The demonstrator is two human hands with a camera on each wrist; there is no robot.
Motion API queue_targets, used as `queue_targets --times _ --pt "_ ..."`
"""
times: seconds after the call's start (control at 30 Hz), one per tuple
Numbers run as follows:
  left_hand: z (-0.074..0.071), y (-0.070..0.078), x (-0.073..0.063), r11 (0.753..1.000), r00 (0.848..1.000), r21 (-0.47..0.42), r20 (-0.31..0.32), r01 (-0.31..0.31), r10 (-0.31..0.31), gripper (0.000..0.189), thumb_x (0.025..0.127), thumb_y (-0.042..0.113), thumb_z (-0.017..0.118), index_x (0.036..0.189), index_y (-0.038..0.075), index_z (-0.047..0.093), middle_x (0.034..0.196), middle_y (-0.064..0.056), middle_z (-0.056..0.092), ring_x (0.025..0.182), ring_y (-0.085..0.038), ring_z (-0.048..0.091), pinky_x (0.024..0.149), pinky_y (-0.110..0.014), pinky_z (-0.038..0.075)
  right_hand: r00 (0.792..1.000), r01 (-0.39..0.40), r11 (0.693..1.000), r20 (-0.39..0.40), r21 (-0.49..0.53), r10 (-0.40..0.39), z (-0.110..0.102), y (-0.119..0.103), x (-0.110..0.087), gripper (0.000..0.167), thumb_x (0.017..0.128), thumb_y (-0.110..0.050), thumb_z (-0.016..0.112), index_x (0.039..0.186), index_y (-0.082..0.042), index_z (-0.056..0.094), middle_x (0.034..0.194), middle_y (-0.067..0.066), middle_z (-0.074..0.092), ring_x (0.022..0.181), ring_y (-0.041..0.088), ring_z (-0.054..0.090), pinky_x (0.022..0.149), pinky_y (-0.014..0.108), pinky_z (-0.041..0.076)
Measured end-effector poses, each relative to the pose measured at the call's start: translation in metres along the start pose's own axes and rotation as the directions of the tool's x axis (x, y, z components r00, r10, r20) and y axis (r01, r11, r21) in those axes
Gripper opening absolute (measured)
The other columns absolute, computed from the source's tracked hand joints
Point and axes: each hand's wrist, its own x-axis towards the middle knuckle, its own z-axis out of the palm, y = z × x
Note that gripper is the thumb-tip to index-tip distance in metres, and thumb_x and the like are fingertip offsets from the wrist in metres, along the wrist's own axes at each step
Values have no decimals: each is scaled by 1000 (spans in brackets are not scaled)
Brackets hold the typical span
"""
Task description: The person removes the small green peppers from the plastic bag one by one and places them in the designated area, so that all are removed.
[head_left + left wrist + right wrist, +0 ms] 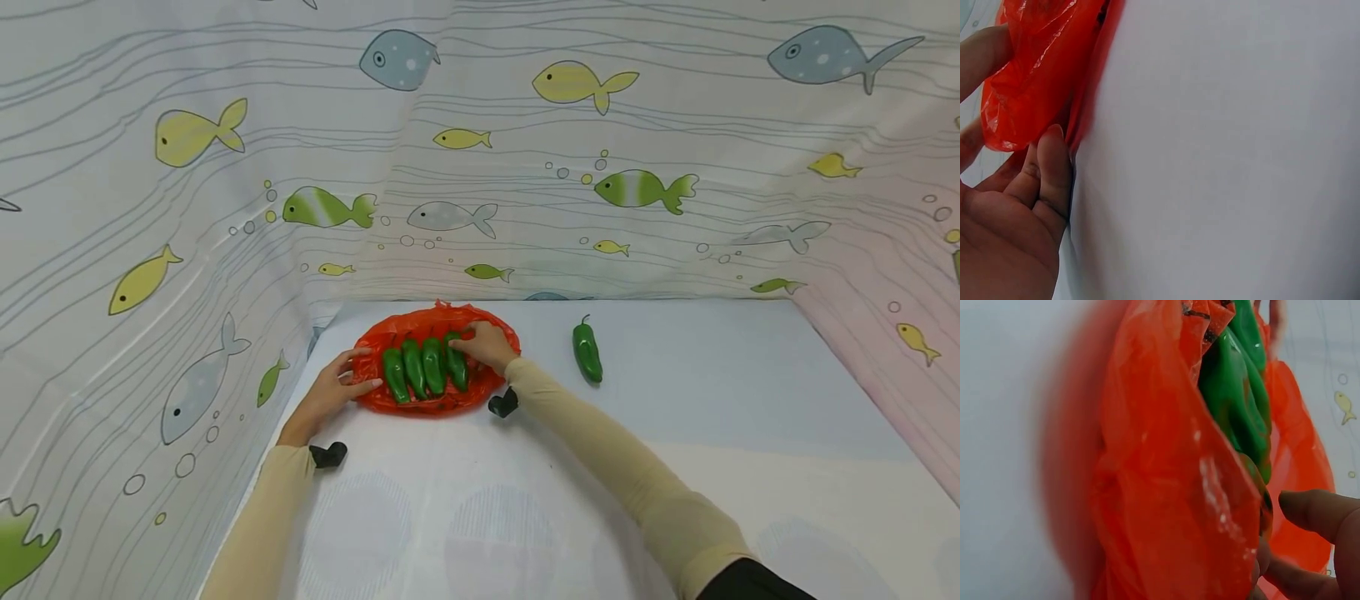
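Observation:
Several long green peppers lie side by side on a red plastic bag spread out on the white table. My left hand is at the bag's left end, fingers apart and touching its edge. In the left wrist view the red plastic passes between those fingers. Over the rightmost pepper in the row is my right hand, its fingertips at the pepper's upper end. From the right wrist, one fingertip stands slightly apart from the pepper, while other fingers are partly hidden behind the bag.
A single green pepper lies on the table to the right of the bag. White cloth printed with fish rises behind the table and along its left side. The white tabletop extends to the right and toward me.

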Motion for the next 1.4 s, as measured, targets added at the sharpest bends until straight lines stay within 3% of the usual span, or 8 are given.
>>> queue_targets --times 0.23,0.33,0.5,0.6,0.73,0.9,1.1,1.4 --pt "1 0 0 1000 1000 -14 -8 -11 11 76 91 32 81 155 18 41 159 -24 33 132 -43 49 99 -41 49 1000 -13 999 -9 -48 12 9 1 11 59 99 -35 69 145 -2 54 105 11 67 53 17 54 52 28 51" --pt "1 -1 0 1000 1000 -21 -14 -20 20 75 90 32 82 153 19 43 156 -23 36 128 -41 53 92 -32 51 999 -22 996 -24 -81 20 12 1 16 57 98 -38 70 141 -2 58 104 10 68 53 16 53 50 28 50" --pt "1 -1 0 999 999 -28 -13 -34 33 74 90 30 82 152 18 43 155 -23 38 126 -40 55 87 -25 52 999 -26 994 -28 -103 23 13 0 17 38 96 -34 74 116 -2 67 87 7 65 55 16 54 50 29 50" --pt "1 -1 0 999 999 -26 -7 -34 34 74 91 30 81 153 17 42 157 -23 36 128 -41 53 90 -28 51 1000 -27 994 -13 -101 26 13 -2 16 27 95 -30 76 96 -5 67 74 4 60 55 17 54 50 29 49" --pt "1 -1 -1 999 999 -9 -8 -38 38 74 92 32 80 154 18 42 157 -22 36 130 -41 50 94 -34 50 1000 -22 995 4 -94 23 12 -2 17 25 95 -28 75 85 -7 66 68 2 56 54 17 53 49 28 47" --pt "0 -1 -1 999 999 -7 -10 -53 53 72 93 28 79 154 17 42 156 -22 37 129 -42 50 93 -34 50 1000 -18 995 18 -99 19 11 -3 17 24 95 -29 73 98 -5 73 72 2 60 54 16 52 48 27 46" --pt "1 0 0 999 999 3 -13 -49 49 72 93 29 79 153 18 43 157 -22 37 128 -41 50 92 -30 50 1000 4 998 28 -64 -3 7 -8 10 37 94 -31 74 121 -7 68 82 2 60 57 16 50 51 27 43" --pt "2 0 1 999 999 -1 -13 -45 45 71 94 25 79 153 17 42 157 -23 36 127 -41 53 89 -26 51 993 107 994 58 -29 -105 -2 -17 3 29 92 -31 77 112 -14 67 102 4 65 73 19 58 64 31 50"
